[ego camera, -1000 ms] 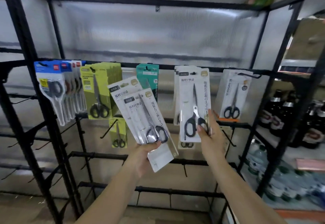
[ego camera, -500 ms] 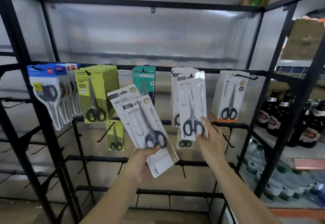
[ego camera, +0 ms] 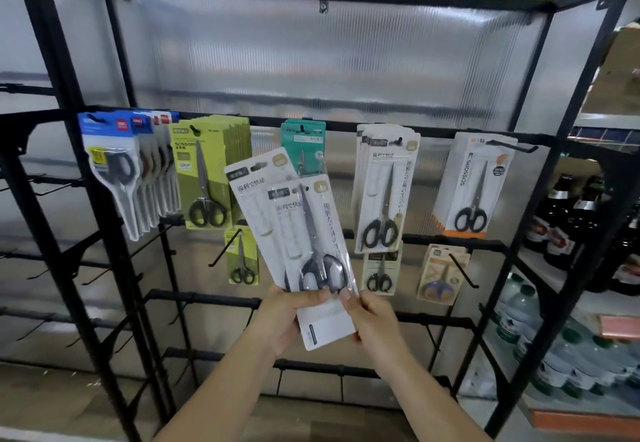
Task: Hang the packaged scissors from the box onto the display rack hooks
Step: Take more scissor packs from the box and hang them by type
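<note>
My left hand grips the bottom of a fanned stack of white scissors packs with black-handled scissors, held up in front of the rack. My right hand pinches the lower right edge of the front pack. On the black display rack's top bar, a hook carries several matching white packs, hanging freely. The box is not in view.
Other hooks hold blue packs, green packs, a teal pack, a white and orange pack and small packs on the lower row. Bare hooks stick out at lower left. Bottles fill shelves at right.
My right hand let go of the white pack now hanging on the hook and moved down left to the stack in my left hand. The view shifted slightly.
</note>
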Demonstrator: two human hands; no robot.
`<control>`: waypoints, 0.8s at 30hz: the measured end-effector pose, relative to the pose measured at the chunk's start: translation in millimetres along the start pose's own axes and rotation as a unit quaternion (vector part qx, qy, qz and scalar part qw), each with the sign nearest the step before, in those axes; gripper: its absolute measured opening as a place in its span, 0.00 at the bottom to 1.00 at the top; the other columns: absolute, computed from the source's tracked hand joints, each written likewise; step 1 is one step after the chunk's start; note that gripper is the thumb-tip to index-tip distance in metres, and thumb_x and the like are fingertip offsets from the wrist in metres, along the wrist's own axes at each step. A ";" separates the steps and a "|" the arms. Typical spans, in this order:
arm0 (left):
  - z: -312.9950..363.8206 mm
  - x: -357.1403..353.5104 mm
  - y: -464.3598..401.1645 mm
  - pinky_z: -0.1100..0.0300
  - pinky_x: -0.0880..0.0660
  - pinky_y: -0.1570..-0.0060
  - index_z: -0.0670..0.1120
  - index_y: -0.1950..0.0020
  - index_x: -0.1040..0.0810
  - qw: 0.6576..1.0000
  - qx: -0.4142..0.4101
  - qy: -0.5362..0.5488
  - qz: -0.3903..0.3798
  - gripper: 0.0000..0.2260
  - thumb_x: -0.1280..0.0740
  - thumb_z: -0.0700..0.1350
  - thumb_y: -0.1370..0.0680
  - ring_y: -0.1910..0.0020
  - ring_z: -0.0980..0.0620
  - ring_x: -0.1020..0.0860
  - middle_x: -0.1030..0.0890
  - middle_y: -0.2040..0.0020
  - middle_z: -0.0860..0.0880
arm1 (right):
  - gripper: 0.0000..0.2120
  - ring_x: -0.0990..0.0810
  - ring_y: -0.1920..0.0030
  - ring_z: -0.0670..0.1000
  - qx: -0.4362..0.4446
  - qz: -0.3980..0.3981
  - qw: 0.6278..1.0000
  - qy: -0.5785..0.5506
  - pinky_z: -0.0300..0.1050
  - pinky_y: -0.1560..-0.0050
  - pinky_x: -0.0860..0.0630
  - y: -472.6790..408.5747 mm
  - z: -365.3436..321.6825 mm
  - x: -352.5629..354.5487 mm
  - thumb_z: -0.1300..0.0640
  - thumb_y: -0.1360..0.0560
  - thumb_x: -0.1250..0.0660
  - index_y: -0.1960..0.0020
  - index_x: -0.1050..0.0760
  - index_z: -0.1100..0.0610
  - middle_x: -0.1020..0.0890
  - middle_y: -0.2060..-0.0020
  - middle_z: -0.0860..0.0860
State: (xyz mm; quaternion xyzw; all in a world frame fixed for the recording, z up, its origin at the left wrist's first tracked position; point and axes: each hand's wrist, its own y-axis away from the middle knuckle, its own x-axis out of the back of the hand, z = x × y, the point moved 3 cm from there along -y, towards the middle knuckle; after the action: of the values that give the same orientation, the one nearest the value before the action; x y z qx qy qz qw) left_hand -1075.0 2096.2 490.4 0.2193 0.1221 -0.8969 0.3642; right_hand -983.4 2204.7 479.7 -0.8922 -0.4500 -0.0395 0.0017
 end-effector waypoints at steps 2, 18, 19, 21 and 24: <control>-0.1 2.3 1.4 0.51 0.19 0.56 0.42 0.44 0.21 1.000 -0.007 0.019 0.005 0.26 0.22 0.37 0.41 0.54 0.44 0.17 0.16 0.51 0.43 | 0.13 0.29 0.71 0.46 -0.007 -0.005 1.000 -0.022 0.36 0.74 0.36 1.2 2.1 -4.7 0.50 0.24 0.36 0.60 0.25 0.59 0.26 0.69 0.52; 3.4 18.6 4.2 0.54 0.20 0.58 0.44 0.44 0.20 0.997 -0.028 0.054 0.050 0.19 0.27 0.38 0.35 0.51 0.46 0.17 0.16 0.48 0.44 | 0.06 0.32 0.77 0.47 -0.099 0.011 0.977 -0.187 0.37 0.78 0.36 4.6 9.5 -19.1 0.64 0.27 0.32 0.61 0.23 0.66 0.26 0.74 0.54; 3.8 19.4 4.3 0.53 0.20 0.58 0.43 0.45 0.19 0.997 -0.023 0.055 0.048 0.19 0.28 0.37 0.35 0.52 0.45 0.17 0.16 0.50 0.43 | 0.06 0.31 0.77 0.47 -0.091 0.008 0.976 -0.198 0.37 0.78 0.35 4.3 10.3 -21.0 0.66 0.26 0.33 0.61 0.23 0.67 0.27 0.74 0.54; 5.6 20.1 6.3 0.50 0.19 0.57 0.41 0.47 0.19 0.998 -0.011 0.054 0.039 0.17 0.28 0.35 0.36 0.53 0.42 0.19 0.18 0.52 0.41 | 0.06 0.30 0.77 0.46 -0.081 0.004 0.973 -0.216 0.37 0.78 0.34 4.0 12.3 -24.3 0.68 0.26 0.35 0.62 0.24 0.67 0.27 0.75 0.53; 9.6 19.3 10.7 0.46 0.21 0.50 0.38 0.44 0.22 0.998 -0.002 0.044 0.037 0.19 0.31 0.33 0.34 0.50 0.41 0.21 0.21 0.49 0.38 | 0.07 0.29 0.78 0.46 -0.077 -0.003 0.967 -0.242 0.37 0.78 0.32 3.4 14.0 -25.7 0.71 0.27 0.36 0.63 0.23 0.66 0.26 0.76 0.54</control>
State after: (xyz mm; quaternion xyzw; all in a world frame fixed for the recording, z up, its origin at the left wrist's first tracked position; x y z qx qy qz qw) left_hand -1082.7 2073.4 488.9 0.2619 0.1314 -0.8720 0.3920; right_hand -994.9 2182.5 464.0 -0.8714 -0.4349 0.1434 -0.1758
